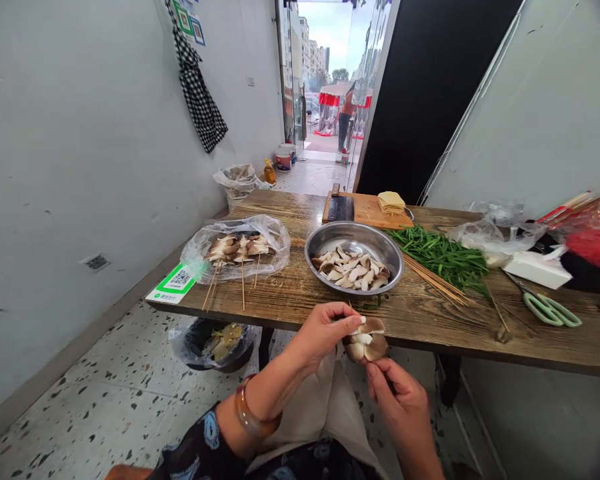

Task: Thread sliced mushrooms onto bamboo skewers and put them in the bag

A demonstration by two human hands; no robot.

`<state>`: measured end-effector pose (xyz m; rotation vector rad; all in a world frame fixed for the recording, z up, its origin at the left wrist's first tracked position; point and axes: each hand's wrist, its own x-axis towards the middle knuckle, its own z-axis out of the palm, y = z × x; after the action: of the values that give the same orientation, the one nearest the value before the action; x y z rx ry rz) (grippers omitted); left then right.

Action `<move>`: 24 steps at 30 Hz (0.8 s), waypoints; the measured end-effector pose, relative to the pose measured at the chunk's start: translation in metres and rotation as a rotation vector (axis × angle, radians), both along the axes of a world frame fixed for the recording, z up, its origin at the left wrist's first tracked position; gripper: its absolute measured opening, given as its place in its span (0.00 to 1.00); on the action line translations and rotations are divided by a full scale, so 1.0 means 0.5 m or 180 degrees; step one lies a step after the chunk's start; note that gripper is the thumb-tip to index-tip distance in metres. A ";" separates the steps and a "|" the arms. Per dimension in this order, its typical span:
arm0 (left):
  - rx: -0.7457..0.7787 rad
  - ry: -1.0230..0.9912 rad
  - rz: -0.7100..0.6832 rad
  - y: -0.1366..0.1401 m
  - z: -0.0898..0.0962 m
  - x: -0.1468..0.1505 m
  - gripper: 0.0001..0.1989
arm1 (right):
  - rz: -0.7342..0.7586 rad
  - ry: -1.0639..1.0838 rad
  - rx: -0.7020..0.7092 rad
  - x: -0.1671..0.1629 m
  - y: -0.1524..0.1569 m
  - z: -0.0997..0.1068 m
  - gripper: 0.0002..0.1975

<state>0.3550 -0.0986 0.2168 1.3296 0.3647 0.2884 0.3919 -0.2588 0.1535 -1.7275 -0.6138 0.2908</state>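
Observation:
Several brown-and-white oyster mushroom pieces point(365, 340) sit bunched together between my two hands, just in front of the table's near edge. My left hand point(325, 335) pinches the white stem end at the top, with a thin skewer tip showing above its fingers. From below, my right hand point(399, 395) is closed on the lower end of the bunch; its grip on the stick itself is hidden. A steel bowl point(398, 277) of torn mushroom pieces point(353, 269) stands just beyond them. To the left, finished mushroom skewers point(240, 248) lie on a clear plastic bag point(278, 230).
Behind the bowl, a cutting board point(370, 212) carries a cleaver point(341, 207) and stacked tofu sheets point(391, 201). Rightward lie green chives point(443, 257), bare bamboo skewers point(433, 279), scissors point(550, 310) and a tissue pack point(539, 268). Below the table stands a lined bin point(193, 343).

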 end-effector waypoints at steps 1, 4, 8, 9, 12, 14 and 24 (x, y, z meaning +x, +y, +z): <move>0.0110 0.0002 -0.0041 0.006 0.003 0.003 0.13 | 0.0019 0.0110 0.0047 0.003 -0.001 -0.002 0.17; 0.0631 -0.0109 0.0041 0.036 0.021 0.020 0.15 | -0.0053 0.0417 0.0202 0.013 -0.009 -0.009 0.16; 0.2118 -0.0201 0.0472 0.081 0.049 0.064 0.11 | -0.0274 0.0673 0.0367 0.021 -0.019 -0.016 0.16; 0.2582 -0.0142 0.0494 0.089 0.055 0.078 0.09 | -0.0296 0.0691 0.0373 0.022 -0.020 -0.016 0.16; 0.3772 0.0222 0.0303 0.103 0.064 0.121 0.08 | -0.0331 0.0603 0.0335 0.022 -0.023 -0.014 0.16; 0.4310 0.0541 0.0119 0.107 0.064 0.148 0.07 | -0.0344 0.0448 0.0317 0.023 -0.025 -0.011 0.17; 0.4895 0.1157 -0.0387 0.125 0.033 0.221 0.11 | -0.0430 0.0330 0.0257 0.036 -0.037 -0.010 0.17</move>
<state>0.4654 -0.0361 0.2334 2.9286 0.3479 0.2003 0.4099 -0.2772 0.1483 -1.6567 -0.4257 0.2555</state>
